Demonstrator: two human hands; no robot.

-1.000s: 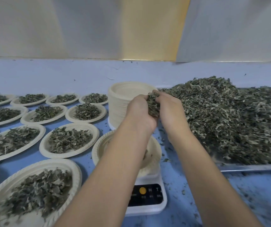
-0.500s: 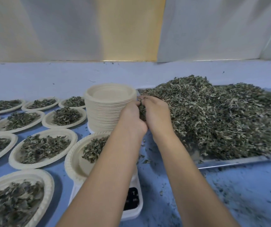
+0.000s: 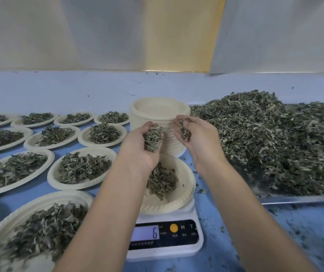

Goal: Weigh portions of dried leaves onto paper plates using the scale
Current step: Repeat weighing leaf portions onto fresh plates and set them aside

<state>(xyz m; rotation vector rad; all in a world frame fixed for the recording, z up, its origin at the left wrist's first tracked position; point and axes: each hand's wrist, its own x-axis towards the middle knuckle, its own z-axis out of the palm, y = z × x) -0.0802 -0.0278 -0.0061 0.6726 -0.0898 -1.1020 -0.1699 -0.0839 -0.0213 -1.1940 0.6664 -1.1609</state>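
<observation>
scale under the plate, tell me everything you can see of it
The scale is a small white plastic kitchen scale standing on the blue table. Its black front panel carries a lit display reading 6, a round orange button and the letters M and T. A paper plate holding dried leaves sits on its platform. The left forearm hides its front left corner.
</observation>
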